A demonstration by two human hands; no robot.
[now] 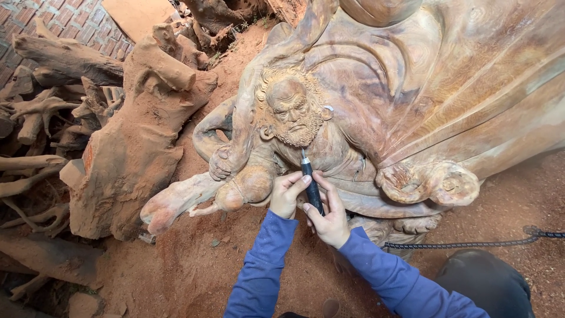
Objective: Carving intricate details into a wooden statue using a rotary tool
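Note:
A large reddish-brown wooden sculpture (412,100) of a bearded figure lies on the ground; its carved face (292,112) sits at the centre. My right hand (329,215) grips a black pen-shaped rotary carving tool (309,181), its tip touching the wood just under the beard. My left hand (287,193) curls beside the tool, fingertips steadying its shaft. Both arms wear blue sleeves. The carved figure's own hand (220,163) and gourd-like bulb (250,184) lie left of my hands.
Rough tree stumps and roots (135,135) are piled to the left. Red sawdust-covered soil (188,265) lies below. A braided black flexible shaft cable (471,242) runs right across the ground. A dark trouser knee (488,282) shows bottom right. Brick paving (70,20) is top left.

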